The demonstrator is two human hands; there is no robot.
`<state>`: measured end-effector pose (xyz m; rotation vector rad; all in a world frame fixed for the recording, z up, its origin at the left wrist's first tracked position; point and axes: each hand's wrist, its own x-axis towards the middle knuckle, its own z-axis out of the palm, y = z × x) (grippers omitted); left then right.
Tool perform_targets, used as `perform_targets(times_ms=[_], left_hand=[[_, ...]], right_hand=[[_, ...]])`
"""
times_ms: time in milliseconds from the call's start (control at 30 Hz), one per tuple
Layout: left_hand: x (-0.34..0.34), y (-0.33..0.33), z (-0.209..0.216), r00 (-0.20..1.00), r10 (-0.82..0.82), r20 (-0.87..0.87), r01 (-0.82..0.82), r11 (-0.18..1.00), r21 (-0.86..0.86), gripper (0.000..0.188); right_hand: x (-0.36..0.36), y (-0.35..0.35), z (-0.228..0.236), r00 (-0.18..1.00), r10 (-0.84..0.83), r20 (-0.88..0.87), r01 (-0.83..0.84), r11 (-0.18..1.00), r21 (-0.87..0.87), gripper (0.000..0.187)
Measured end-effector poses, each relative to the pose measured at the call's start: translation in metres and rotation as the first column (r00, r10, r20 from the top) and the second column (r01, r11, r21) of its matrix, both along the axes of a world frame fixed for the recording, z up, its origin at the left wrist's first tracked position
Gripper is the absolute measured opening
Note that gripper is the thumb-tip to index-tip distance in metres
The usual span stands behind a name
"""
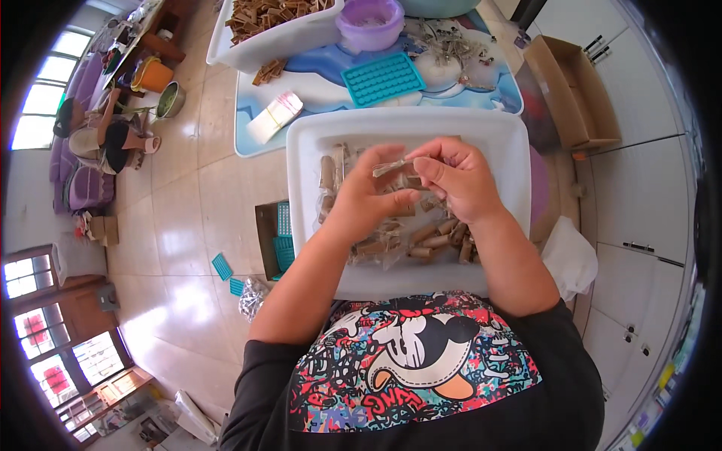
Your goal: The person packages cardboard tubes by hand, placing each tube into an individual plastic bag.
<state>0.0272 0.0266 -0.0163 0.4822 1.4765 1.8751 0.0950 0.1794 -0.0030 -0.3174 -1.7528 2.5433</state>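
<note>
Both of my hands are above a white plastic bin (pixel 296 161) in front of me. Between thumb and fingertips, my right hand (pixel 466 184) pinches a small clear plastic bag (pixel 386 167), which points out to the left; what is inside it is too small to make out. My left hand (pixel 365 199) is beside the bag's free end, thumb and fingers apart, its fingertips slightly blurred. Below the hands, brown cylindrical pieces (pixel 432 239) lie in the bin, some of them in clear wrappers. My forearms hide part of the bin's contents.
Beyond the bin, a blue patterned table (pixel 323 83) holds a teal tray (pixel 383 79), a bundle of small bags (pixel 275 117), a purple basin (pixel 370 24) and a white tub (pixel 226 37) of brown pieces. Cardboard boxes (pixel 568 94) stand nearby. Another person (pixel 113 139) sits far left.
</note>
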Motion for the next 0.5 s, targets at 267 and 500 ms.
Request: perform_targets(times_ms=[267,500], left_hand=[[0.003,-0.001,0.005,0.952,-0.162,0.259,0.169,0.986,-0.003,0.029],[-0.004,-0.014,0.007,0.978,0.181,0.101,-0.173,0.982,-0.081,0.025]], right_hand=[[-0.004,-0.001,-0.006,0.955,-0.284,-0.087,0.289,0.956,0.045,0.013],[-0.003,0.013,-0.009,0.952,-0.239,-0.192,0.304,0.821,0.484,0.012]])
